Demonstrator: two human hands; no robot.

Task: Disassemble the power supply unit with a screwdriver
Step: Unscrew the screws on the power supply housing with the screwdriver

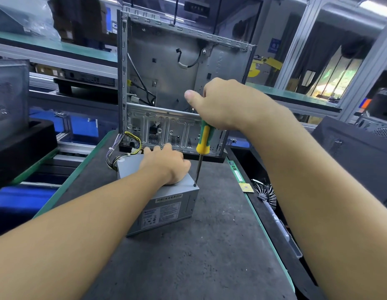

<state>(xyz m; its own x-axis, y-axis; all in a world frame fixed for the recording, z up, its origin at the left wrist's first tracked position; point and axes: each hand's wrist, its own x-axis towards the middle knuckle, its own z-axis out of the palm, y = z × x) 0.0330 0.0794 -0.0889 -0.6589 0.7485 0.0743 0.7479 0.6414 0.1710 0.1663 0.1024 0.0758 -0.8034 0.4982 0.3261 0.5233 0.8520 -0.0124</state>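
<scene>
Cables point(113, 152) leave the PSU point(166, 213) at its far left corner. The PSU sits on the table point(188, 267). The left hand point(166, 165) lies palm down on the PSU top, fingers bent over the far edge, holding it. Just right of this hand the screwdriver point(203, 137) stands near upright, its tip seated in a screw point(195, 185) at the near right top corner. The right hand point(229, 105) grips the handle's upper end, fingers curled round it, thumb extended leftward. An open case point(177, 68) stands behind the PSU.

The label point(161, 214) on the power supply unit point(189, 202) is unreadably blurred.
</scene>
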